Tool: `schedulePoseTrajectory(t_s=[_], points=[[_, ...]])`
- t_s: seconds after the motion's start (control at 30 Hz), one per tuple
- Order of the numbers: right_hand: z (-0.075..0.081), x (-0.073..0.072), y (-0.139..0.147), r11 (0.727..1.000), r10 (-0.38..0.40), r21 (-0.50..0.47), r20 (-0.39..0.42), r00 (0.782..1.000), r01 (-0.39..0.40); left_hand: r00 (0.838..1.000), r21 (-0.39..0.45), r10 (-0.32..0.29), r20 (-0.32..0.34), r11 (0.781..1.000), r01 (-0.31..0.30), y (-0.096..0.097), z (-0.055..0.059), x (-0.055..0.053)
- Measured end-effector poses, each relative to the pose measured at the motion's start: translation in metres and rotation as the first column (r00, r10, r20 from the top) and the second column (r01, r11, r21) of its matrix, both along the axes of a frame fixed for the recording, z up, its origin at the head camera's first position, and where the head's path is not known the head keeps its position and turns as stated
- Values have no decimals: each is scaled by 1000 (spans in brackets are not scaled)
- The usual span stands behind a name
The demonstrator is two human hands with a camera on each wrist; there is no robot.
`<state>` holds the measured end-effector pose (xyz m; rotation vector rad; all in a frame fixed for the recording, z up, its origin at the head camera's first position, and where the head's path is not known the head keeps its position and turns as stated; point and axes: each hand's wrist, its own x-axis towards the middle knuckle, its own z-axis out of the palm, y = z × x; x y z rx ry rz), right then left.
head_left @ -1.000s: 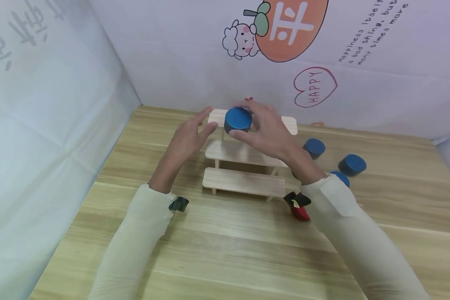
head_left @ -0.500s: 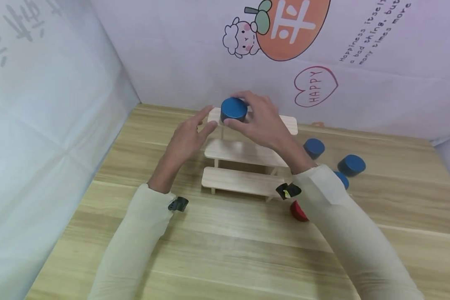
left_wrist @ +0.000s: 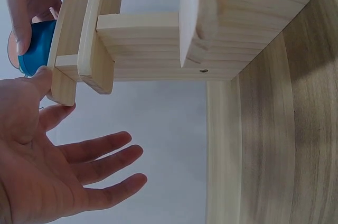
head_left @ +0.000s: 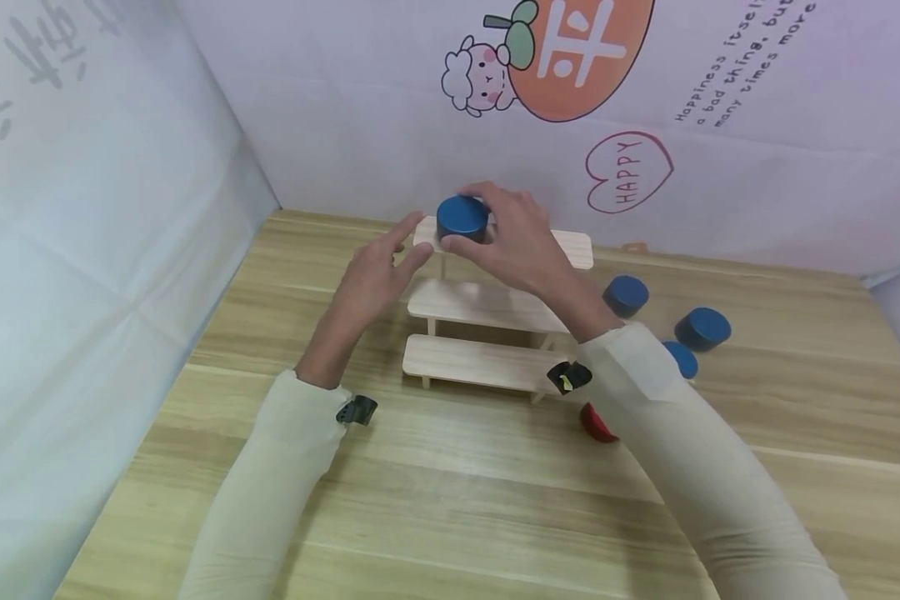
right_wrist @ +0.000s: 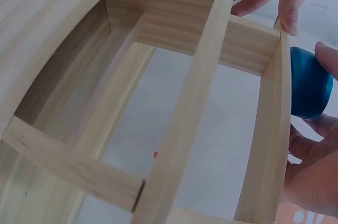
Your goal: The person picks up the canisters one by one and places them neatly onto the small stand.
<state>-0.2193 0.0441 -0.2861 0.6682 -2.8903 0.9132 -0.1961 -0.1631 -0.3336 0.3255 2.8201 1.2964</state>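
Observation:
My right hand grips a shiny blue round tin between thumb and fingers, at the left end of the top board of a stepped wooden display stand. In the right wrist view the tin's base is right against the board's surface. My left hand holds that same board end, thumb and forefinger at its two edges. The left wrist view shows its other fingers spread out beside the stand. Both lower boards carry nothing.
To the right of the stand lie several more blue tins, one partly behind the right sleeve. A red round tin sits near the stand's front right corner. A printed white cloth rises close behind the stand.
My right hand has carried the blue tin a little left and back along the top board, with its forearm following. The left hand has stayed at the board's end.

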Motion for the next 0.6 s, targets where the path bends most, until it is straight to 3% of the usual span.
schedulePoseTrajectory(t_s=[0.6], points=[[0,2,7,1000,7,-9,-12,1000,-7,1000,-6,10,17,1000,-10,0,1,1]])
